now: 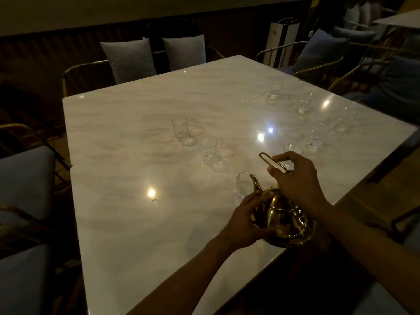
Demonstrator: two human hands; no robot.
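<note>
My right hand (295, 179) grips the handle (270, 160) of the brass teapot (288, 221) and my left hand (244, 221) holds its body. I fill the nearest glass (243, 186); the other glasses (208, 147) look empty.

This looks like a restaurant or café dining room, dimly lit, with ceiling lights glinting off the surfaces. A broad, pale marble-look counter (136, 133) made of tops pushed edge to edge is ringed by brass-framed armchairs (86, 71) with blue-grey seat pads and loose cushions (129, 57). Several clear drinking glasses (180, 130) stand spread across it beside a polished brass teapot (286, 219). Dark ribbed panelling (45, 53) lines the wall, and another pale table (400, 18) shows at the far right.
</note>
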